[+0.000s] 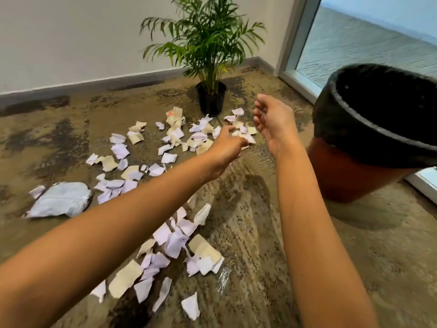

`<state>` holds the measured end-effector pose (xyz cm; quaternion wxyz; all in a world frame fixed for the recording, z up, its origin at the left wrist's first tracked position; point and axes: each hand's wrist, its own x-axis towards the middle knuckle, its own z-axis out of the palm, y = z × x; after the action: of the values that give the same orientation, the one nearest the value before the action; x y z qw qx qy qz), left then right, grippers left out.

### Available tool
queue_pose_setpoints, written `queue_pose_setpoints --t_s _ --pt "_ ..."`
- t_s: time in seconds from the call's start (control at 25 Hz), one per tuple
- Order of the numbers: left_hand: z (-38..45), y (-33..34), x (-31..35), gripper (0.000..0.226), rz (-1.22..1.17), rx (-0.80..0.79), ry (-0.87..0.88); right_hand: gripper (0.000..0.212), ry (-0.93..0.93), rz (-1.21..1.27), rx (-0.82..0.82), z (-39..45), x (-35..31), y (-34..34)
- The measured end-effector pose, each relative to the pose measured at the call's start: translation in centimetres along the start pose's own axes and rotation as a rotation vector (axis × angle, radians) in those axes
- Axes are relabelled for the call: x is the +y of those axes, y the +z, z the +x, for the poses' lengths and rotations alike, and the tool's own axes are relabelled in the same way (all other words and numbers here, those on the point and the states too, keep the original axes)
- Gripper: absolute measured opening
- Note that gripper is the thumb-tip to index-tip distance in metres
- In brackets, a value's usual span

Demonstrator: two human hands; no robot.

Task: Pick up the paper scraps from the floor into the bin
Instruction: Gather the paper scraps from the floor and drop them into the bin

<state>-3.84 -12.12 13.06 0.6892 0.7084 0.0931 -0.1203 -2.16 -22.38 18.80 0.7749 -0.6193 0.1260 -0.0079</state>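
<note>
Clearly most of the work lay ahead: paper scraps (151, 176) were strewn across the carpet (248, 233) in two loose patches, one near the potted plant (210, 67) and one close under my arms, with a larger crumpled sheet (61, 200) off to the left. The bin (369, 143), black-lined and tilted toward me, stood on the right, apart from the litter. I judged the best way was to gather several scraps into a bunch with each reach, not one at a time, and to start with the far cluster nearest the bin. My left hand (227, 147) reached down over that far cluster, fingers curled at the scraps; whether it already pinched one I could not tell. My right hand (272, 121) hovered above the same patch, loosely cupped, holding nothing.
</note>
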Motion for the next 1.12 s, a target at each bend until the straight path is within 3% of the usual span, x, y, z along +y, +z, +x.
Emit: queue_pose_setpoints --t_s 0.16,0.32,0.44,0.6,0.76,0.88,0.96,1.12 --pt "-1.8 -3.4 -4.6 0.054 0.187 0.027 -0.026 0.016 0.101 -0.052 -0.031 0.0 2.2 2.2" --pt "-4.5 -4.9 -8.8 0.049 0.454 -0.047 0.066 0.009 0.049 -0.066 -0.096 -0.9 4.9 4.3" --pt "-7.7 -5.0 -12.2 0.047 0.748 -0.149 0.244 0.017 -0.013 -0.124 -0.115 -1.7 6.9 5.2" --pt "-12.6 -5.0 -17.2 0.039 1.035 -0.449 0.57 0.02 -0.056 -0.236 -0.088 -1.7 8.5 5.2" --pt "-15.8 -5.7 -20.6 0.036 1.104 -0.679 0.782 0.016 -0.039 -0.293 -0.074 -1.6 9.8 5.0" --pt "-16.9 -5.8 -22.3 0.05 1.255 -0.812 0.916 0.013 -0.026 -0.351 -0.088 -1.8 10.9 5.0" --pt "-17.1 -6.1 -23.3 0.056 1.43 -0.858 1.039 0.014 -0.016 -0.398 -0.119 -1.9 11.6 4.9" --pt "-16.3 -6.6 -24.0 0.056 1.574 -0.799 1.149 0.012 -0.037 -0.544 -0.166 -1.9 13.0 4.7"
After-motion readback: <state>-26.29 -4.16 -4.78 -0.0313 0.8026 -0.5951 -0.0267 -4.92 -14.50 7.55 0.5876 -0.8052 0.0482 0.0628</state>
